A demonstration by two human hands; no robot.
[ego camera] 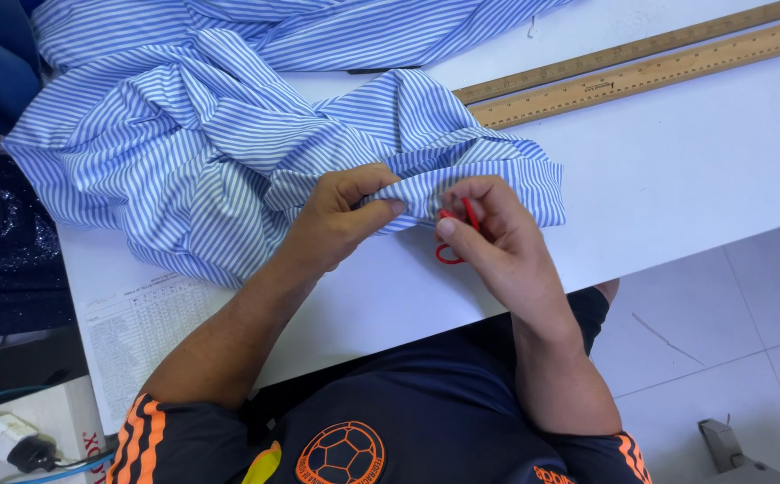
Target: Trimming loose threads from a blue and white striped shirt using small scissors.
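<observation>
Nearest the camera is the person's dark jersey point(426, 430), with orange stripes on the sleeves and a round orange ball emblem on the chest. To its left, low in the view, a white plug adapter point(4, 437) sits with a blue cable. At the front left of the white counter point(677, 188) lies a printed paper chart point(139, 327), partly covered by cloth and by the left forearm.

Both forearms reach up over the counter's near edge. The left hand point(336, 220) pinches a fold of the blue-and-white striped shirt point(229, 134), thumb and fingers point(377, 208) closed tight on the cloth. The right hand point(498, 237) is just beside it, touching the same fold at the hem. Its fingers curl closed around small red-handled thread snips point(451, 237); only the red loops show between thumb and fingers, and the blades are hidden against the cloth, so where they meet the fabric cannot be told.

The shirt lies crumpled across the left and middle of the counter, bunched in deep folds, its far part running off the top of the view. Behind it, to the right, two long wooden rulers point(641, 67) lie side by side at a slant, their near ends close to the cloth. Left of the counter hangs dark sparkly fabric point(0, 233). To the right, below the counter edge, is pale tiled floor point(731, 323).
</observation>
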